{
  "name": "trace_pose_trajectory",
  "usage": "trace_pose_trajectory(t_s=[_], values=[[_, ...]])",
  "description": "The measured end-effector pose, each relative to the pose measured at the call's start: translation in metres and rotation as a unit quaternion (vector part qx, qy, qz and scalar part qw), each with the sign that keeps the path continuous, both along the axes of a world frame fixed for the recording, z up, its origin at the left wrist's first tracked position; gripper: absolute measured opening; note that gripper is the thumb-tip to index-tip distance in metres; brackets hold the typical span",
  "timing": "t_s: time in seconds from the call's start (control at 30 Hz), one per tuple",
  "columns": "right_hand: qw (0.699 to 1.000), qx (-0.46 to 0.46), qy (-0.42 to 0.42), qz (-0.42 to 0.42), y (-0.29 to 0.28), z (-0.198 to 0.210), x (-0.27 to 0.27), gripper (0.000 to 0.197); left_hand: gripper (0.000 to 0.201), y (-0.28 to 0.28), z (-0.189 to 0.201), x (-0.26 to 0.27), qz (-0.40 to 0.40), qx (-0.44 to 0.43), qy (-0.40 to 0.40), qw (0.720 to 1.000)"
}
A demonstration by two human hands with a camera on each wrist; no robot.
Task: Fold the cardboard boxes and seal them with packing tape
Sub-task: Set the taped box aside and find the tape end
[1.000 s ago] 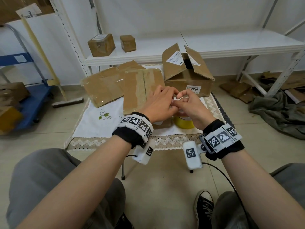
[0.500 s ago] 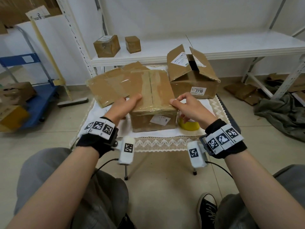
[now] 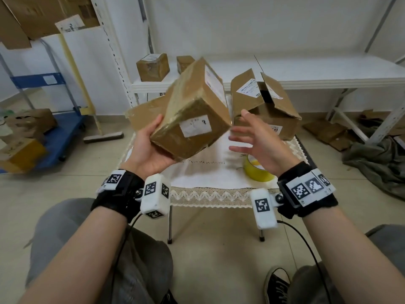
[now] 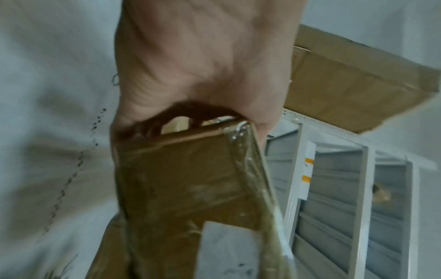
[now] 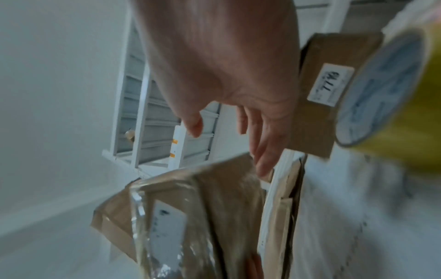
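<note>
Cardboard sealed box [image 3: 192, 110] sits in left grip [image 3: 149, 154]; right grip [image 3: 256, 139] spread, released.

My right hand [image 5: 229, 75] with fingers spread, free of the tilted taped cardboard box [image 5: 190, 217] below, yellow packing tape roll [image 5: 391, 105] at right, labelled carton [image 5: 317, 105] behind, white shelving [image 5: 152, 117] beyond

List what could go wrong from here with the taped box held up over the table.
1. Only the left hand holds the taped box, tilted and gripped at its lower edge; the right hand is open and off it, so the box may slip and fall.
2. The yellow tape roll sits near the table's front edge, right under the right hand, which could knock it off.
</note>
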State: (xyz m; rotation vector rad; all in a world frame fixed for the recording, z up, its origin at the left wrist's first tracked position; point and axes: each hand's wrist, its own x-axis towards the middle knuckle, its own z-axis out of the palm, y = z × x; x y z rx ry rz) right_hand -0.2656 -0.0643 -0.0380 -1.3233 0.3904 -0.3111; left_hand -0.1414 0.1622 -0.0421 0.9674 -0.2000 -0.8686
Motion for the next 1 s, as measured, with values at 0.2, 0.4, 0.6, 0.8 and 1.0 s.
trace_pose_trajectory(t_s=[0.2,0.4,0.6,0.8,1.0], values=[[0.990,0.022,-0.054,0.127,0.020,-0.005,0.009,0.055,0.044,-0.017,-0.014,-0.005,0.027,0.069,-0.098,0.992],[0.985,-0.115,-0.051,0.118,0.024,-0.004,0.011,0.038,0.056,-0.015,-0.017,0.006,0.059,0.123,-0.116,0.984],[0.960,-0.250,-0.064,0.110,0.019,-0.014,0.010,0.040,0.055,-0.008,-0.015,0.015,0.040,0.268,-0.118,0.955],[0.966,-0.238,0.054,0.085,0.019,-0.031,0.019,0.058,0.069,0.001,0.001,0.019,0.003,0.366,-0.248,0.897],[0.948,-0.244,0.075,0.191,0.027,-0.030,0.017,0.099,0.126,-0.003,-0.003,0.008,0.078,0.428,-0.330,0.838]])
